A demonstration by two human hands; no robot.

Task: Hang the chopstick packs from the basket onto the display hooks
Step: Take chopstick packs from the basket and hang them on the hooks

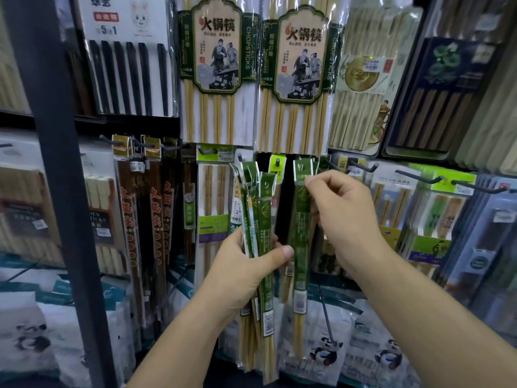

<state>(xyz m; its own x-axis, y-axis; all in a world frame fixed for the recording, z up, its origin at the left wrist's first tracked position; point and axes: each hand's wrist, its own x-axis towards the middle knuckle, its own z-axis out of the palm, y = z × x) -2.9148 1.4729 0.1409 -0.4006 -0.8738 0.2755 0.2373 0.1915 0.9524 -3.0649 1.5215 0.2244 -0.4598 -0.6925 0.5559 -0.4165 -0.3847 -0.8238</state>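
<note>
So the left grip [240,270] is curled round a bundle of green chopstick packs [264,208], thumb across the front. The packs stand upright and fan out a bit at the top, with bare bamboo ends poking out below the palm.

The right grip [344,217] is up and to the right of it, fingers bent in, pinching 1 single green pack [300,247] near its top edge. That pack hangs straight down, just beside the bundle but not touching it as far as I can see. Its header sits right up at the hook row; can't tell if the hole is on a peg or not.

Between the 2 grips, a bit higher, there's a black display hook [277,162] with a yellow-green tag behind it. More hooks [361,166] stick out right of the right grip.

Above both grips hang 2 big hot-pot chopstick packs [302,65]. Left of the left grip are dark brown packs [156,205], and below are panda-print packs [324,351].
</note>
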